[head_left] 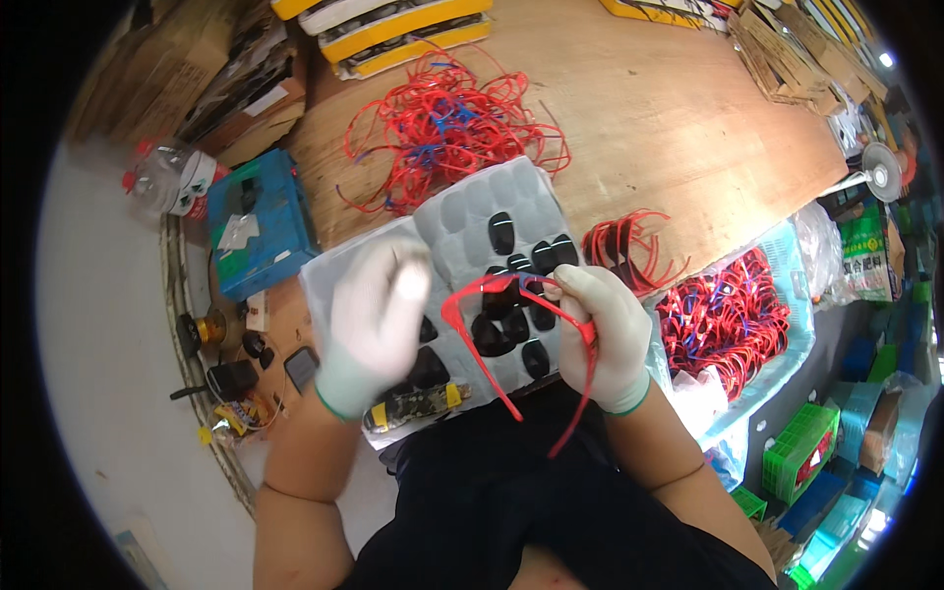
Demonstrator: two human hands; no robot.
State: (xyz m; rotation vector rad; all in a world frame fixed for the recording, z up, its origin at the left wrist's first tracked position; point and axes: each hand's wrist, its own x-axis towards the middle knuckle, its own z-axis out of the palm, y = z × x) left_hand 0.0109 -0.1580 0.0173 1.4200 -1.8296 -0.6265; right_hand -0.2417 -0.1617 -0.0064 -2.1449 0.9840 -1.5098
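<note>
My right hand [610, 339], in a white glove with a green cuff, pinches a red glasses frame [480, 285] by one end of its front. The frame's temples point down toward me. Behind and below it spreads a white moulded tray [457, 211] holding several dark lenses [501, 234]. Whether a lens sits in the held frame cannot be told, as dark lenses lie right behind it. My left hand [379, 320], gloved the same way, hovers over the tray's left part. Motion blurs its fingers, and nothing can be made out in them.
A tangled heap of red and blue frames [442, 123] lies beyond the tray. Red glasses [629, 251] are bunched at its right. Farther right is a lined crate [796, 295] of red frames. A blue box [261, 226], bottle [172, 182] and phone [301, 367] stand left.
</note>
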